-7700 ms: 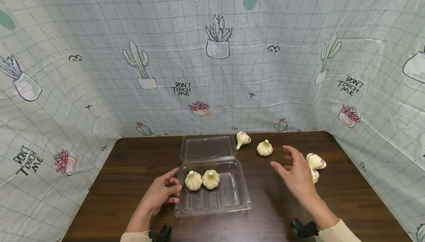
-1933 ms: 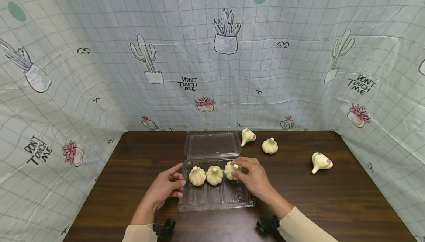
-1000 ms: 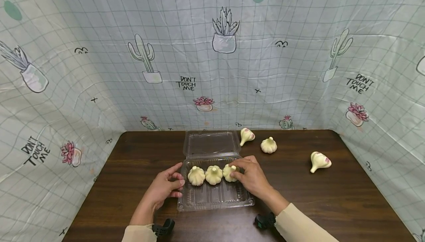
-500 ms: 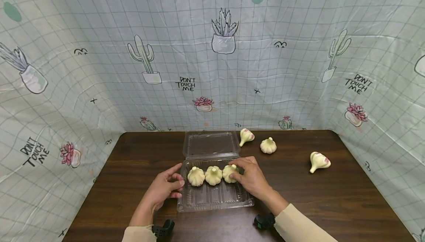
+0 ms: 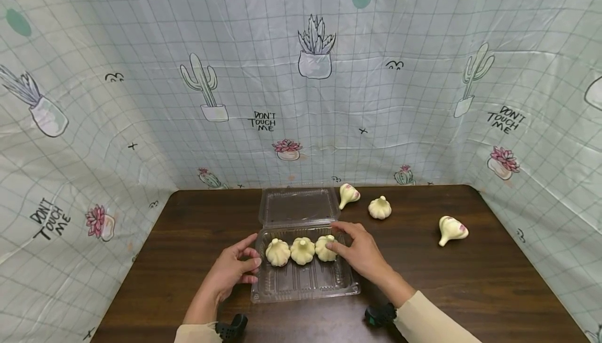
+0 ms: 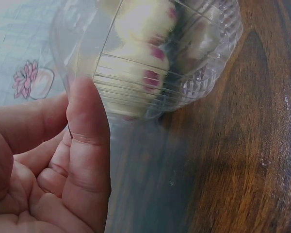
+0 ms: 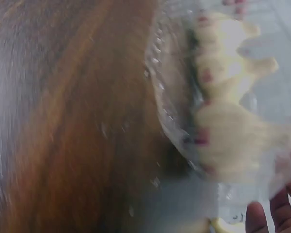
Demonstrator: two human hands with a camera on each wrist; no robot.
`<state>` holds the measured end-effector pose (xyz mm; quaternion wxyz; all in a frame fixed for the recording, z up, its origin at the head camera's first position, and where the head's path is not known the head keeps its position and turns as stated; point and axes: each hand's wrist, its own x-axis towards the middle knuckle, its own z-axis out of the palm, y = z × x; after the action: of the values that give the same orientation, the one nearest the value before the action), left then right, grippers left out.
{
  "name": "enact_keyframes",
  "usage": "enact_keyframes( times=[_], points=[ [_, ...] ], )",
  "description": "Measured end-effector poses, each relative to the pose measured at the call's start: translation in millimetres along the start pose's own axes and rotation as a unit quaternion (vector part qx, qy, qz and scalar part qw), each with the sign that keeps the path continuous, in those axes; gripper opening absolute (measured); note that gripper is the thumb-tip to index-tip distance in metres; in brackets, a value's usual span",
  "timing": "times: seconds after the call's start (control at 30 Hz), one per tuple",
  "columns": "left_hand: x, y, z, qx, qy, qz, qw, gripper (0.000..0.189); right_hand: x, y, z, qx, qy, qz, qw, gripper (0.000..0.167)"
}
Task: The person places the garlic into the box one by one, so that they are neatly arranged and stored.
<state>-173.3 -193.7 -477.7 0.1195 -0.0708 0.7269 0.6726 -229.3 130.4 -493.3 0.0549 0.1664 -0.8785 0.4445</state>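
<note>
A clear plastic clamshell container (image 5: 305,297) lies with its lid (image 5: 298,207) folded back behind it. Three garlic bulbs stand in a row along its rear half: a left bulb (image 5: 278,252), a middle bulb (image 5: 302,251) and a right bulb (image 5: 323,249). My left hand (image 5: 230,267) pinches the container's left edge; the left wrist view has the thumb (image 6: 89,145) against the clear wall. At the container's right side, my right hand (image 5: 364,254) has its thumb and fingers spread around the right bulb. In the blurred right wrist view its fingers (image 7: 283,208) stand apart from that bulb.
Three loose garlic bulbs lie on the dark wooden table (image 5: 414,290): one beside the lid (image 5: 349,195), a pale one (image 5: 380,207) right of it, and one farther right (image 5: 452,229). A patterned curtain (image 5: 282,71) encloses the back and sides.
Since the earliest frame, the right hand has brought a third bulb from the table's right into the container. Its fingers have now loosened from that bulb. The left hand keeps its place.
</note>
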Motion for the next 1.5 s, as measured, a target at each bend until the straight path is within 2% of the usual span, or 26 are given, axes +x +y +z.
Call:
enact_keyframes(
  times=[0.27,0.4,0.63,0.93,1.1,1.3,1.5],
  points=[
    [-2.5,-0.1,0.1,0.001,0.001,-0.004,1.0,0.068,-7.0,9,-35,-0.004,0.033,0.0,0.9994,0.048],
    [-3.4,-0.7,-0.3,0.002,0.003,-0.007,1.0,0.068,-10.2,20,-57,-0.033,0.067,-0.006,0.9972,0.046],
    [-3.1,-2.2,0.1,0.002,0.001,-0.007,1.0,0.067,-19.6,50,-99,-0.101,0.135,-0.026,0.9853,0.043],
    [-1.5,-3.0,1.0,0.002,-0.002,-0.004,1.0,0.067,-37.9,80,-152,-0.122,0.164,0.008,0.9788,0.051],
    [-1.1,-2.7,1.5,0.002,-0.002,-0.002,1.0,0.068,-44.5,101,-174,-0.142,0.186,0.016,0.9721,0.052],
    [-1.5,-1.6,1.2,0.003,-0.004,0.004,1.0,0.068,-48.7,123,-185,-0.149,0.178,0.025,0.9723,0.052],
    [-0.3,-0.7,0.6,0.004,0.0,0.006,1.0,0.068,-46.8,134,-186,-0.153,0.153,0.03,0.9758,0.055]
  ],
)
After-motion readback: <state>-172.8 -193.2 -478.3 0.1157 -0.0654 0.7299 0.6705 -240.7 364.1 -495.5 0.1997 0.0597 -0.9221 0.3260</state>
